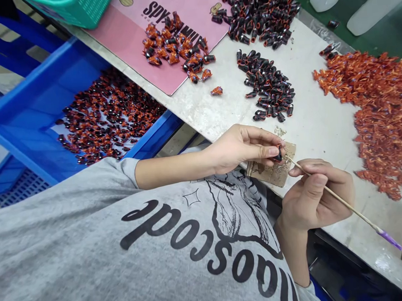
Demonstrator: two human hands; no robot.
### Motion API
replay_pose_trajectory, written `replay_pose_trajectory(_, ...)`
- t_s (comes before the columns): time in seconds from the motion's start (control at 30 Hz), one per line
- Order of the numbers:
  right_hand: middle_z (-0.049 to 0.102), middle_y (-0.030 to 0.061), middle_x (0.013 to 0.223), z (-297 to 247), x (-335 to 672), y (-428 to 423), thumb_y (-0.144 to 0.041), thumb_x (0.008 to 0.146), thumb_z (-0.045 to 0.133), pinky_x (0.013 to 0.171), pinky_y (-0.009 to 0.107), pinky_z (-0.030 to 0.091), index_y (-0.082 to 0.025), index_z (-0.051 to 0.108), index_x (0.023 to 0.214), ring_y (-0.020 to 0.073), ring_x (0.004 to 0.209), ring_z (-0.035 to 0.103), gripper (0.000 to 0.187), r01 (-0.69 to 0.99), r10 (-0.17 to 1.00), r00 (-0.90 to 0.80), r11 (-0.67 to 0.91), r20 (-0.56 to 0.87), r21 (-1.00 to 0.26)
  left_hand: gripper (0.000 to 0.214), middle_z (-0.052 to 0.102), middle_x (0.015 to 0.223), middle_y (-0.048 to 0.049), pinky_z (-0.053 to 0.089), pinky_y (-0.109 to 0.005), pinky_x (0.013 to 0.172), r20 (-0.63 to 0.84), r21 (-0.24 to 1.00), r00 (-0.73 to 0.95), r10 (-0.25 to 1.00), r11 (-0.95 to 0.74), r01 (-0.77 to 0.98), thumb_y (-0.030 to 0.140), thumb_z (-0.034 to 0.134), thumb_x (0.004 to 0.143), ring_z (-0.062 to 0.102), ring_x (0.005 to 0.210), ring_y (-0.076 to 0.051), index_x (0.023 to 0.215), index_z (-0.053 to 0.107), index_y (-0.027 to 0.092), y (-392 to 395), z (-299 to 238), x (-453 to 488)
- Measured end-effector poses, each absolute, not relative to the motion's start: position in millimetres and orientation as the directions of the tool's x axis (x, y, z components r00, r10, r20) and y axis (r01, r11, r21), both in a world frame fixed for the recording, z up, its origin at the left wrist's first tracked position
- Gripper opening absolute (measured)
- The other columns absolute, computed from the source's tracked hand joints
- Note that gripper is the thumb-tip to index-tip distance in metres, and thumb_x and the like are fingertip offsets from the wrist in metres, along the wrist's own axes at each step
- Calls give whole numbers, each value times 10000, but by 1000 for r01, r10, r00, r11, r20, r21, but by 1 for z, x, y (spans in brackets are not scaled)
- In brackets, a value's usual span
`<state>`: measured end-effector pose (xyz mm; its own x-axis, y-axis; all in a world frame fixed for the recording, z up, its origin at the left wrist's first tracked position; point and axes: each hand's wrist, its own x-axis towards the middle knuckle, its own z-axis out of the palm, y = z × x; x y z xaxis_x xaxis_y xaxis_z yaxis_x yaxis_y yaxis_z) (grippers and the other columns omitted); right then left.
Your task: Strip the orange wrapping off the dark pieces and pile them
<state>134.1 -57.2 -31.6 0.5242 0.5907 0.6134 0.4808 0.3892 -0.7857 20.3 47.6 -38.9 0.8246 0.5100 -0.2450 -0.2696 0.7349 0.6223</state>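
My left hand (251,147) pinches a small black part (278,155) with a bit of orange on it, between thumb and fingers. In my right hand (321,195) is a thin wooden stick (343,201) with a purple far end, gripped between thumb and forefinger. The stick's near tip points at the black part; I cannot tell whether they touch. Both hands are above a brown cardboard piece (274,177) with a speckled surface at the table's edge. Closest beyond my left hand lies a group of black parts with orange rims (268,85).
Orange pieces (383,121) form a big pile at right. More black parts (261,15) lie farther back. Joined orange-and-black pieces (177,43) sit on a pink mat (126,46). A blue bin (32,115) holding many pieces and a green basket (73,13) are at left.
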Motion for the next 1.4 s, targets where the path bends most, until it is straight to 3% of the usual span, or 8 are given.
replay_pose_trajectory(0.17, 600, -16, 686, -32, 134, -57, -259, 957, 575, 583, 307, 470, -208, 649, 885, 139, 624, 605, 115, 491, 606, 515, 371, 606, -788, 271, 762, 856, -39, 626, -287, 756, -256, 635, 818, 515, 727, -259, 196, 913, 653, 737, 750, -134, 863, 764, 110, 49, -39, 20)
replay_pose_trajectory(0.5, 623, -6, 699, -29, 134, -57, -212, 953, 576, 608, 302, 469, -197, 664, 880, 144, 667, 613, 115, 429, 680, 464, 388, 567, -816, 274, 758, 776, -16, 629, -222, 694, -272, 607, 811, 518, 746, -273, 137, 928, 586, 727, 715, -109, 799, 761, 94, 50, -34, 18)
replay_pose_trajectory(0.8, 579, -15, 634, -7, 151, -56, -245, 960, 593, 574, 267, 442, -178, 650, 780, 120, 598, 575, 200, 278, 854, 352, 295, 382, -914, 213, 759, 735, -17, 607, -195, 645, -231, 668, 846, 481, 710, -221, 45, 883, 588, 710, 644, -93, 768, 780, 94, 45, -29, 15)
replay_pose_trajectory(1.03, 504, -43, 546, -13, 147, -45, -318, 949, 630, 518, 249, 411, -175, 629, 737, 104, 496, 505, 255, 64, 766, 504, 429, 400, -901, 207, 767, 756, -21, 612, -201, 661, -214, 622, 856, 471, 742, -253, 25, 865, 613, 745, 710, -122, 786, 775, 96, 45, -23, 14)
replay_pose_trajectory(1.2, 526, -43, 562, -15, 144, -46, -340, 936, 652, 520, 247, 426, -184, 616, 722, 106, 503, 519, 267, 79, 727, 569, 416, 384, -906, 223, 766, 754, -17, 622, -230, 732, -233, 635, 858, 458, 740, -223, 36, 875, 607, 731, 714, -108, 798, 779, 100, 44, -23, 14)
replay_pose_trajectory(1.4, 569, -29, 580, -17, 140, -44, -373, 919, 670, 562, 270, 472, -183, 618, 733, 118, 527, 529, 270, 121, 724, 572, 390, 385, -913, 210, 762, 721, 1, 611, -193, 689, -242, 637, 857, 455, 741, -214, 11, 856, 618, 708, 653, -78, 791, 782, 106, 43, -22, 14)
